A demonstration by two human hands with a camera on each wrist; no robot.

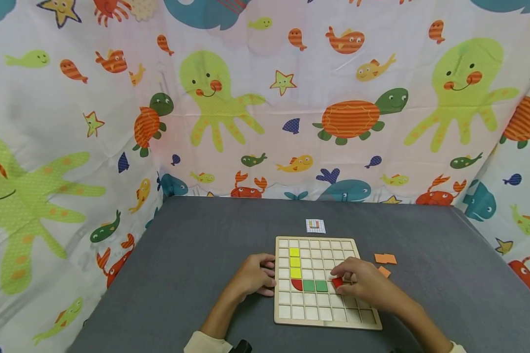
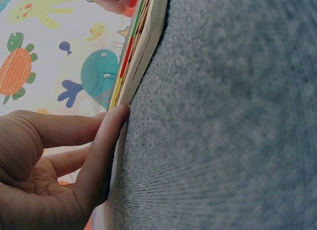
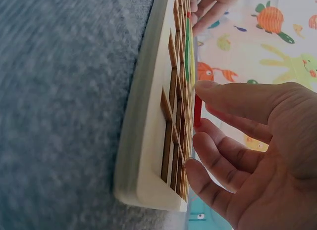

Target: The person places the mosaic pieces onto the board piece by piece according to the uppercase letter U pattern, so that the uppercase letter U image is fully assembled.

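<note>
A wooden grid board (image 1: 327, 323) lies on the dark grey table. Three yellow tiles (image 1: 295, 262) run down its second column, with a red tile (image 1: 297, 285) with one rounded corner below them. Two green tiles (image 1: 315, 286) continue that row to the right. My right hand (image 1: 364, 282) pinches another red tile (image 1: 337, 282) between thumb and fingers, over or at the square beside the green ones; whether it touches the board cannot be told. My left hand (image 1: 252, 275) rests at the board's left edge, its fingertips (image 2: 120, 111) touching the side.
Orange tiles (image 1: 385, 258) lie on the table to the right of the board, one (image 1: 383, 271) partly behind my right hand. Beyond the board's far edge is a small pattern card (image 1: 315, 226). A sea-animal print curtain (image 1: 265, 122) surrounds the table.
</note>
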